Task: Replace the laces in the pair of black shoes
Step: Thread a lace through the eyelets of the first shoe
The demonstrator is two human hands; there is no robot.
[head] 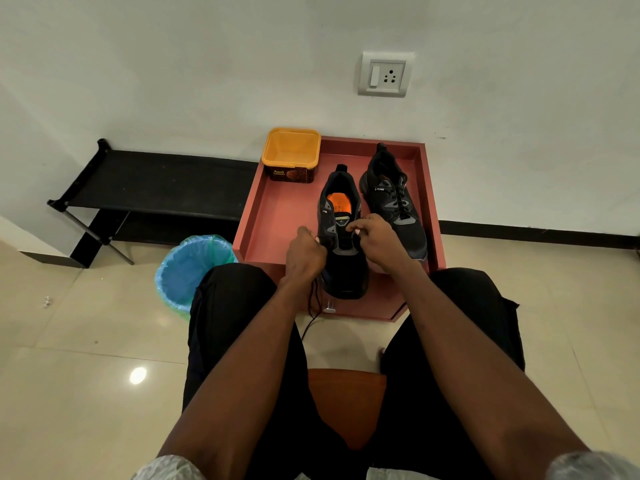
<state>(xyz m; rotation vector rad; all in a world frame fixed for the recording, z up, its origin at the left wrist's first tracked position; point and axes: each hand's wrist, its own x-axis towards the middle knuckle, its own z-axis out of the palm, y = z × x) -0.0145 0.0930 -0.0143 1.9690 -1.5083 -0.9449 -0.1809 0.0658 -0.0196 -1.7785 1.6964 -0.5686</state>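
Two black shoes stand on a red tray-topped table [277, 209]. The near shoe [341, 216] shows an orange insole and its toe points toward me. My left hand [304, 252] grips the shoe's left side by the eyelets, and a black lace [313, 306] hangs down from it past the table's front. My right hand [375, 237] pinches something small over the tongue, most likely the lace. The far shoe [394, 199] is laced and lies to the right, untouched.
A yellow tub [291, 154] stands open at the tray's back left corner. A blue bin [188, 268] with a green liner sits on the floor at the left, and a black rack [149, 181] runs along the wall. My knees flank an orange seat [346, 403].
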